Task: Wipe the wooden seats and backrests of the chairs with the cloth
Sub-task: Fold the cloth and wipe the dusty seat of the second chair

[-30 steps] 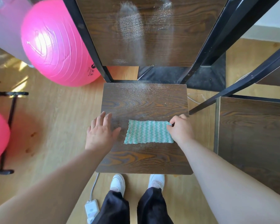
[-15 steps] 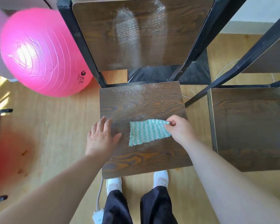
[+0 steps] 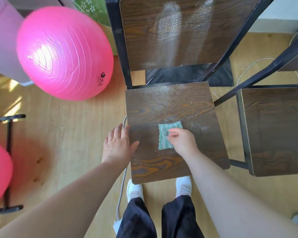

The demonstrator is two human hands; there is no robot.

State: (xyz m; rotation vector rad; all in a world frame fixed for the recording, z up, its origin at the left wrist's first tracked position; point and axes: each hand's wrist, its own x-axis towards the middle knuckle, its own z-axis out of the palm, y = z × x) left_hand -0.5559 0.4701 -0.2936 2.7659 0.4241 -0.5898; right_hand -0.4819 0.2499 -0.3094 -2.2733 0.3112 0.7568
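We see through one wide-angle camera worn on the head, looking steeply down and slightly forward from close above. The seat (image 3: 170, 103) fills the middle, the backrest (image 3: 170, 31) rises at the far edge, our shoes (image 3: 134, 190) show at the near edge, and a second chair (image 3: 273, 131) lies right.

green wavy cloth (image 3: 165, 136), pink ball (image 3: 64, 52)

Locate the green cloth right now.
Head view: the green cloth lies on the centre chair's wooden seat, slightly right of its middle, held under the right hand; the left hand is at the seat's left edge.
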